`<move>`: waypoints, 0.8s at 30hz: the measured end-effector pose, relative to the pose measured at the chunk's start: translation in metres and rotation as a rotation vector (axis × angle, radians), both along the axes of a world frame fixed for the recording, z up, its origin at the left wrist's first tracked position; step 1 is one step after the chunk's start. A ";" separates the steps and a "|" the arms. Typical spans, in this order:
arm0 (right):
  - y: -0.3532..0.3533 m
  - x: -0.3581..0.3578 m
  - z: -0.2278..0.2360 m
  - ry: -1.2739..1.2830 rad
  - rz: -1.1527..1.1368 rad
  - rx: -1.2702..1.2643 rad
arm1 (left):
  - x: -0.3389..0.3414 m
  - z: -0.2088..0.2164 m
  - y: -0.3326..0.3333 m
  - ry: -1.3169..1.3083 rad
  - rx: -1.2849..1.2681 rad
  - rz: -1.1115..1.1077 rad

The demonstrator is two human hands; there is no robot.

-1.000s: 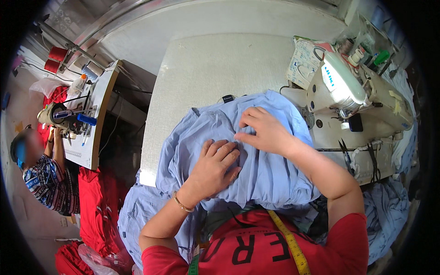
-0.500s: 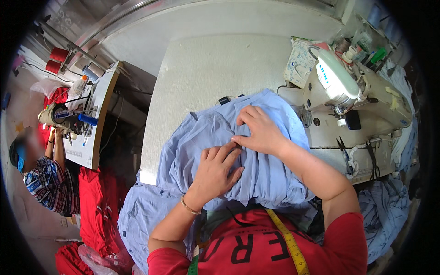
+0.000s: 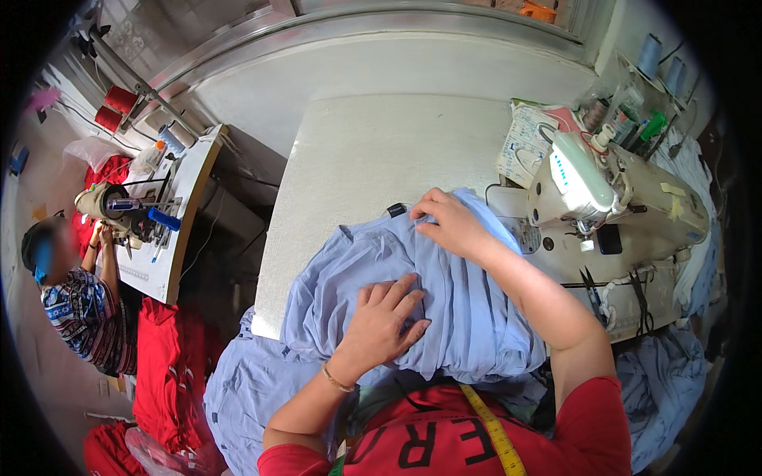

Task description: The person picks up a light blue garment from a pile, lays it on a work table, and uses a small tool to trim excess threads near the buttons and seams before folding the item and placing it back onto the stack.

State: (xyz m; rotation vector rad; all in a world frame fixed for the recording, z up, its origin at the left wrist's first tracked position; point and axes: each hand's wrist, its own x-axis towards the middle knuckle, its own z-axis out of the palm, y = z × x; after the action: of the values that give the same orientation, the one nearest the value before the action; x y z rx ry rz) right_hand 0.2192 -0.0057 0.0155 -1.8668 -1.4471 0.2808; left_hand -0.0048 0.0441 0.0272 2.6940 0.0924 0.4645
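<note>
A light blue garment (image 3: 353, 258) lies bunched in soft folds on the white table, its near part hanging toward my lap. A small dark label (image 3: 396, 210) shows at its far edge. My left hand (image 3: 385, 321) rests on the folds, palm down, with the fingers apart. Farther up, my right hand (image 3: 451, 224) is at the garment's far edge beside the label. Its fingers are bent and closed on the cloth, though the fingertips are partly hidden.
To the right stands a sewing machine (image 3: 619, 186), with scissors (image 3: 591, 289) and a dark phone (image 3: 609, 239) by it. More light blue cloth (image 3: 663, 373) hangs at the right. On the left, another person (image 3: 79, 297) works at a second sewing table (image 3: 171, 238) with red fabric (image 3: 159, 373).
My right hand has moved away from my left hand, up to the garment's far edge by the label. My left hand has flattened on the cloth. The view has tilted slightly upward.
</note>
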 end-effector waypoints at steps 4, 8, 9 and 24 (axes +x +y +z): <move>0.005 0.006 0.000 0.081 0.028 -0.052 | 0.000 0.002 -0.002 0.012 -0.022 0.029; 0.008 0.001 0.005 0.113 -0.049 -0.076 | 0.001 0.000 -0.001 -0.005 0.047 0.014; 0.008 0.000 0.003 0.077 -0.071 -0.060 | 0.002 0.000 -0.001 -0.015 0.062 0.008; 0.012 -0.015 -0.006 -0.143 -0.184 0.073 | -0.001 0.008 0.002 -0.068 -0.103 -0.030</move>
State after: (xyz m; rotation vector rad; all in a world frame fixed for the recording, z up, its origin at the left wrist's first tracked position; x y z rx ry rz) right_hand 0.2045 0.0065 0.0092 -1.9769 -1.3470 0.0052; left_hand -0.0058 0.0458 0.0356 2.5727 0.0556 0.5273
